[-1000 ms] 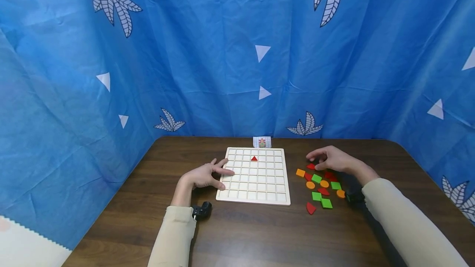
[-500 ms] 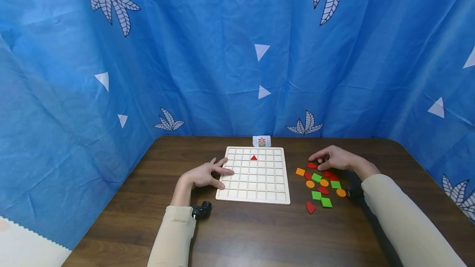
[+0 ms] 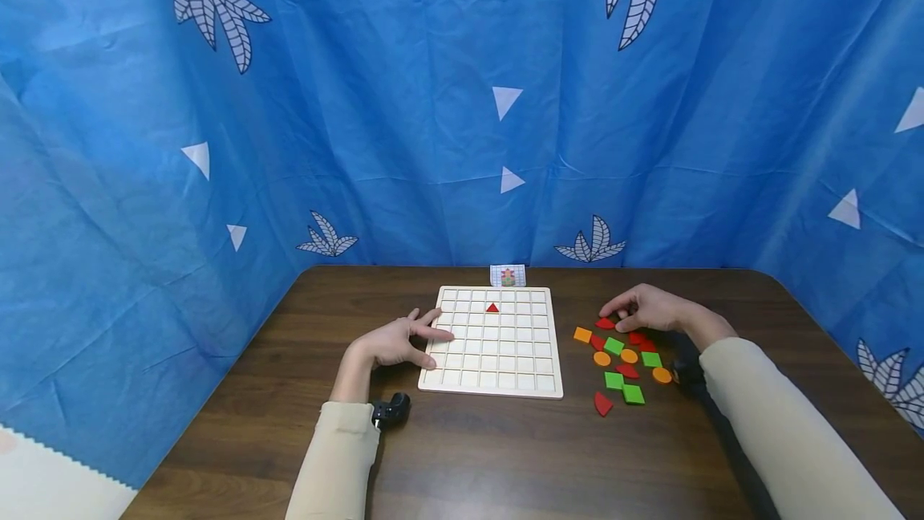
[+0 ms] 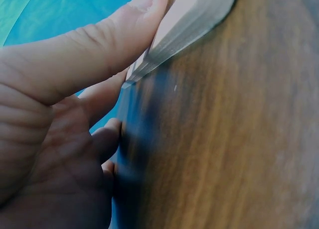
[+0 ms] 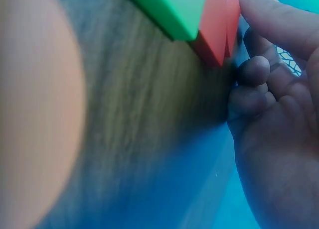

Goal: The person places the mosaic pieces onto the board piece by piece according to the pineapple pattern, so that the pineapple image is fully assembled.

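The farthest loose red piece (image 3: 605,323) was found between the fingers of the nearer right hand (image 3: 650,309); grip could not be confirmed. The board (image 3: 505,362) was touched by the left hand (image 3: 393,341), fingers extended.

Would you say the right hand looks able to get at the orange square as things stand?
Probably yes, with a small shift: the orange square lies uncovered near the right hand, though that hand is at a red piece.

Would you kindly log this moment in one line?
left hand: rests on grid board | right hand: at red piece, grip unclear | on board: red triangle
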`<state>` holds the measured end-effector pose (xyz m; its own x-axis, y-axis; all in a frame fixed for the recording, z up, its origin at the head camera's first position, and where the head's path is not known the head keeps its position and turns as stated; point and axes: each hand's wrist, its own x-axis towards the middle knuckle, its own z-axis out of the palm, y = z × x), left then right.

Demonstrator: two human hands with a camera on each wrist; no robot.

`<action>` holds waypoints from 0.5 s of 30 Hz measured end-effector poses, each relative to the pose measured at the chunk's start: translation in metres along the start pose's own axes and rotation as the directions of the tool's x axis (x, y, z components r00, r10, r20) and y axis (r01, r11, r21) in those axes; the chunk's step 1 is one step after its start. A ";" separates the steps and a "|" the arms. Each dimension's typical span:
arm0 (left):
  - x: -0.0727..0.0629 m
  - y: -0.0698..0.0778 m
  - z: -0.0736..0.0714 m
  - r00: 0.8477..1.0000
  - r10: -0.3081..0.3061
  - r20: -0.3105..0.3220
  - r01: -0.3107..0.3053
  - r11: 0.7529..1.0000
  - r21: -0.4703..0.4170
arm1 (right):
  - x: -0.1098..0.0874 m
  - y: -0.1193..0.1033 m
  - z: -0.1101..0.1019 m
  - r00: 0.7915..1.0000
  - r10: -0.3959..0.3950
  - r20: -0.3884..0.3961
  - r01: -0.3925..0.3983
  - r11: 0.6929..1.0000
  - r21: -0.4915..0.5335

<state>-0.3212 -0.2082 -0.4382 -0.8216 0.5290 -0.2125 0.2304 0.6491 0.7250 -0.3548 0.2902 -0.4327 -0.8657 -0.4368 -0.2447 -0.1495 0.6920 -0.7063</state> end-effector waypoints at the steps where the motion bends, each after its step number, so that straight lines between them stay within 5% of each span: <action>1: 0.000 0.000 0.000 1.000 0.000 0.000 0.000 1.000 0.000 | 0.000 0.000 0.001 1.000 0.012 -0.004 -0.012 1.000 0.002; 15: 0.002 -0.001 0.000 1.000 -0.012 -0.007 0.012 1.000 0.001 | 0.003 -0.017 0.008 0.997 0.028 -0.073 -0.028 1.000 0.002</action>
<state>-0.3226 -0.2078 -0.4395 -0.8281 0.5172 -0.2163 0.2209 0.6556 0.7220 -0.3515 0.2724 -0.4269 -0.9020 -0.3743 -0.2152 -0.1244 0.7027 -0.7006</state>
